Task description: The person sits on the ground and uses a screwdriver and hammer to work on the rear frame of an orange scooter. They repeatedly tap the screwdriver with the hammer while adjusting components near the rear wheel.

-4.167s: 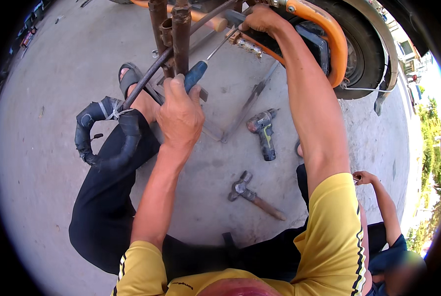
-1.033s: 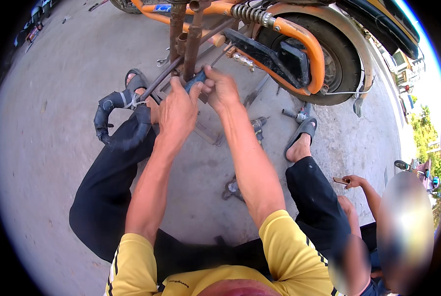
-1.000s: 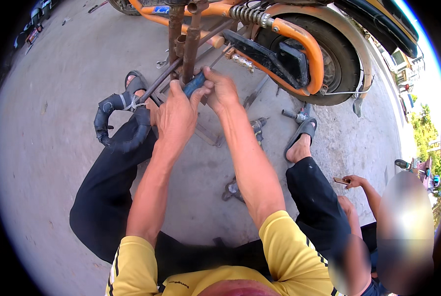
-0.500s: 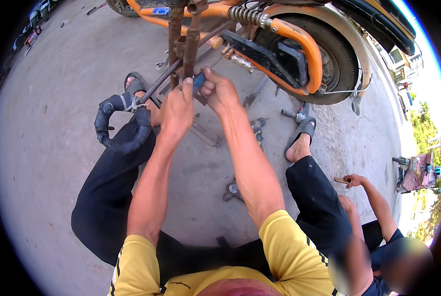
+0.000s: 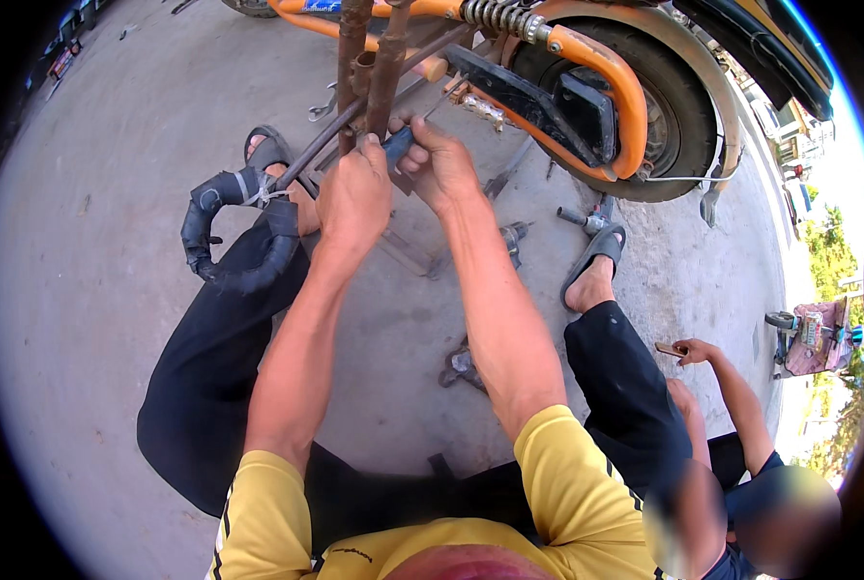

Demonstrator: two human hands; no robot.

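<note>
Right hand (image 5: 439, 166): fingers curled and clamped on the blue-handled screwdriver (image 5: 399, 145), thumb near where the shaft leaves the handle; I take this as the guiding grip. Left hand (image 5: 354, 198): bunched just behind the handle's butt, which suggests backing it from the rear. I cannot tell whether it grips or only presses. The screwdriver lies tilted between the two, shaft pointing up and right toward the black guard (image 5: 504, 77); tip contact not readable.

Next out: rusty tubes (image 5: 386, 72) stand directly beyond the left hand, and a dark bar (image 5: 321, 145) slants down to a taped black loop (image 5: 200, 217). I judge that side tight. Forward right, the orange frame (image 5: 630, 106) and tyre (image 5: 707, 106) bound my reach.

Between the forearms, concrete floor (image 5: 393, 387) gives room to draw back. Beneath the right forearm (image 5: 499, 300), drill (image 5: 516, 235) and hammer (image 5: 461, 365) sit partly hidden, presumably parked within reach. Farther right, a co-worker's hand (image 5: 691, 353) holds a flat object (image 5: 671, 349), well apart.
</note>
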